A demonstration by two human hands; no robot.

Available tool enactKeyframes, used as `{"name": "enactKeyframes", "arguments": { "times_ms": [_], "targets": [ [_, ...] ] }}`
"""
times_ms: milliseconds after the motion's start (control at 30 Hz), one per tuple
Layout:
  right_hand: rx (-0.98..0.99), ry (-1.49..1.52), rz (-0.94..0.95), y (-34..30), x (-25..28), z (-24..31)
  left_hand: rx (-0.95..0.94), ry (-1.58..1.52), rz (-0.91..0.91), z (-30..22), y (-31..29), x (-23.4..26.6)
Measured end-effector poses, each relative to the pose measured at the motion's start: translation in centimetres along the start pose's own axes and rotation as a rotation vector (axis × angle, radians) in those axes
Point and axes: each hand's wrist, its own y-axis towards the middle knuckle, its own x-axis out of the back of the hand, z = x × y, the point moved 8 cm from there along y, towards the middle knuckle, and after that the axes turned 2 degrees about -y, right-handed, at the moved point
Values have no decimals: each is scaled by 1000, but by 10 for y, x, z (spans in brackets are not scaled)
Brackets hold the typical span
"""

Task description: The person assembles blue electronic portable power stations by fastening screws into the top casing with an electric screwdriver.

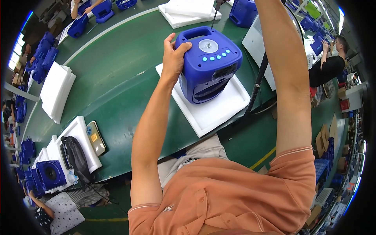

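A blue portable speaker housing (209, 64) with a carry handle stands upright on a white foam tray (197, 124). Its top has a round clear disc (208, 46), a row of several light-blue buttons (214, 56) and a dark display strip. My left hand (173, 56) grips the housing's left side near the handle, thumb over the top edge. A thin dark screwdriver bit (214, 18) points down at the far edge of the top, by the handle; most of the tool is cut off. My right arm (288, 70) reaches up past the top edge, so that hand is out of sight.
White foam pieces (58, 92) and another blue housing (242, 13) are on the green table (117, 86). A phone (96, 137) and a black pouch (77, 156) lie at left. A dark cable (256, 84) hangs beside the tray. Other people work around.
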Motion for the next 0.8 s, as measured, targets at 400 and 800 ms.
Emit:
{"name": "enactKeyframes", "arguments": {
  "times_ms": [400, 800],
  "targets": [
    [82, -64, -29, -8, 5, -37, 8, -28, 8, 3, -1, -6],
    [-309, 391, 134, -54, -5, -21, 127, 25, 126, 4, 28, 4]
  ]
}}
